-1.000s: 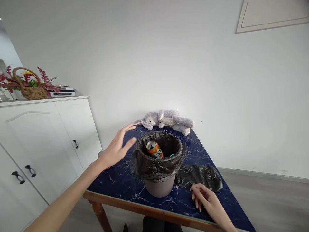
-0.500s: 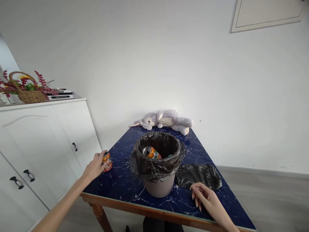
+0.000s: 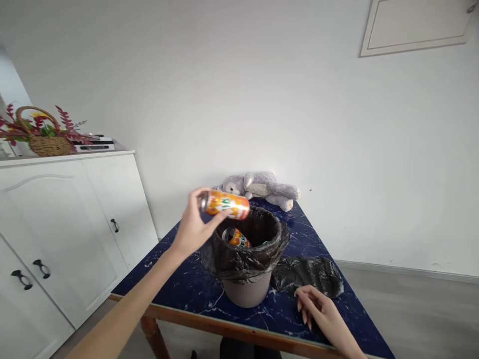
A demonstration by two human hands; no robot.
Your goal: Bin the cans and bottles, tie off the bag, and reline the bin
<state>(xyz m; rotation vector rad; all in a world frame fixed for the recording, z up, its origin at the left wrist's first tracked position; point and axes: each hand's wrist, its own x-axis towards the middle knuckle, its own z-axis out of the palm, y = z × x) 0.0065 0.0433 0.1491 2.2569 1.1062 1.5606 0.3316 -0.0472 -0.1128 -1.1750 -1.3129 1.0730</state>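
Left hand point(image 3: 191, 227) clamped around can point(image 3: 234, 205), sideways over lined bin point(image 3: 247, 293). Can judged light, slick, thin-walled, easily dented; gentle mid-body hold suits. Right hand point(image 3: 316, 306) empty, loosely curled.

Bin point(image 3: 247, 293), black bag point(image 3: 310, 271), plush toy point(image 3: 264, 189) on blue table point(image 3: 179, 286).

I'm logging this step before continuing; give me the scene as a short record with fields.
Left hand: holding an orange can sideways above the bin
Right hand: loosely curled, beside black plastic
Bin liner: black, folded over the rim
Bin contents: second can, plus something teal, mostly hidden
Table: blue, marbled
Table's far end: plush toy, lying down
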